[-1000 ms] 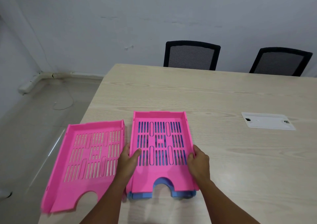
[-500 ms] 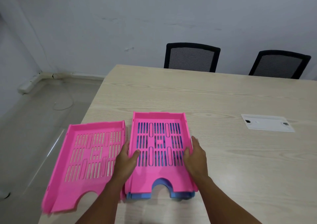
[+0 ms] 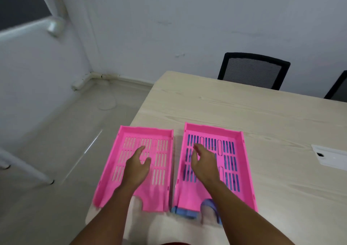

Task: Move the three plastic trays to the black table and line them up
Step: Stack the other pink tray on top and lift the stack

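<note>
Two pink slotted plastic trays lie side by side at the near left corner of a light wooden table. The left pink tray overhangs the table's left edge. The right pink tray is stacked on a blue tray, whose front edge shows beneath it. My left hand hovers over the left pink tray with fingers apart, holding nothing. Over the right pink tray is my right hand, also open and empty. No black table is in view.
Two black mesh chairs stand behind the table's far side. A white cable-port plate is set in the tabletop at the right. Pale floor lies to the left, with a white furniture leg there.
Both hands have let go of the sides of the stacked trays and moved left. The left hand is now over the left tray. The camera has turned left.
</note>
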